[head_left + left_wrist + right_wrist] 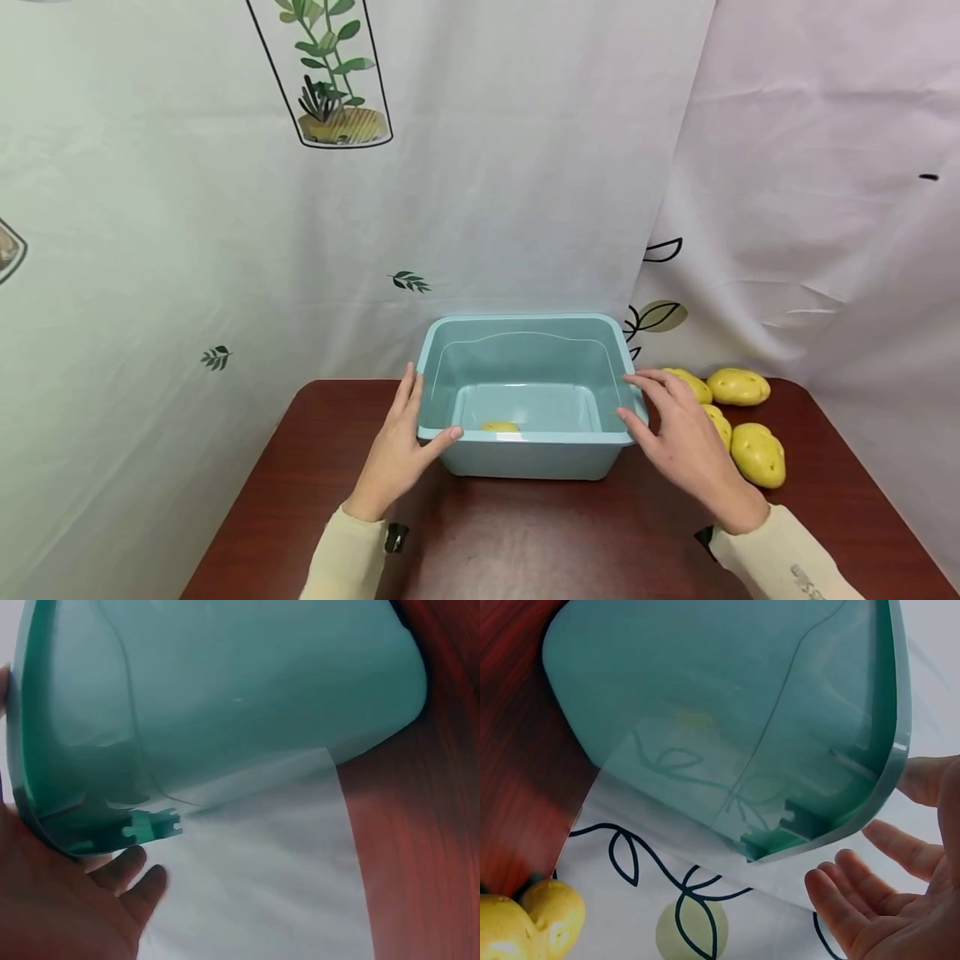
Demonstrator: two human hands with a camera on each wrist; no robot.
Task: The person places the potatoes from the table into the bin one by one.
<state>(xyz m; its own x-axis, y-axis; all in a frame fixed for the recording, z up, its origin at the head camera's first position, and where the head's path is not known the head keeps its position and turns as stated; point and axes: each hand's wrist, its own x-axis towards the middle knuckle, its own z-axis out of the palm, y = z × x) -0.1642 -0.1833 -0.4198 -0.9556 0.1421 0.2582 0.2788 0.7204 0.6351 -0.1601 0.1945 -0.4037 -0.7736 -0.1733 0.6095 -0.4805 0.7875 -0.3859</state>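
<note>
A light blue-green plastic bin (525, 458) stands on the table against the fabric backdrop. Inside it, partly hidden by the front wall, lies a yellow potato (500, 427). My left hand (397, 454) is at the bin's front left corner, its thumb over the front rim and its straight fingers along the left side. In the left wrist view, that hand's fingers (146, 889) extend below the rim. My right hand (686, 433) is beside the right rim with loosely bent, spread fingers. The right wrist view shows its fingertips (825, 889) just outside the rim, not wrapped round it.
Several yellow potatoes (759, 454) lie on the table right of the bin, close to my right hand. The dark red-brown table (525, 542) extends toward me. A pale curtain (525, 208) with printed leaves hangs directly behind the bin.
</note>
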